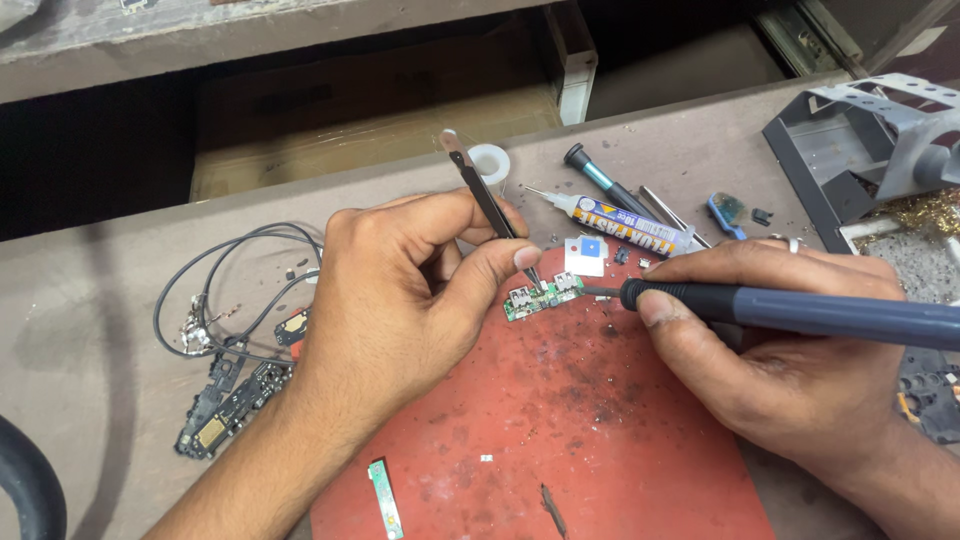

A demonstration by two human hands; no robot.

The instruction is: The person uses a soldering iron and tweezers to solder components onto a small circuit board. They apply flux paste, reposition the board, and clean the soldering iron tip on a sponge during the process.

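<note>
At the near edge, a worn red mat [560, 440] is spread on the surface [110, 330], and a small green strip board [384, 498] lies on its near left part. Over the mat, the left hand [400, 300] is held with its fingers [500, 262] pinched together on dark tweezers [487, 200], whose tips are set on a small green circuit board [543, 296] at the far edge of the mat. The right hand [770, 340] is closed around the blue-grey handle of a soldering iron [800, 310], the fingers clamped on it; its tip is brought in from the right to touch the board's right end.

Just beyond the board, a white square piece with a blue patch [586, 254] is seen, and farther off a glue tube [625, 225], a dark screwdriver [605, 185] and a roll of white tape [490, 160]. To the left, a black looped cable [225, 290] and dark phone boards [235, 395] are laid on the grey, scuffed surface. At far right a grey metal stand [850, 140] is placed. Beyond the far edge, an open, dark drawer space [370, 110] is visible.
</note>
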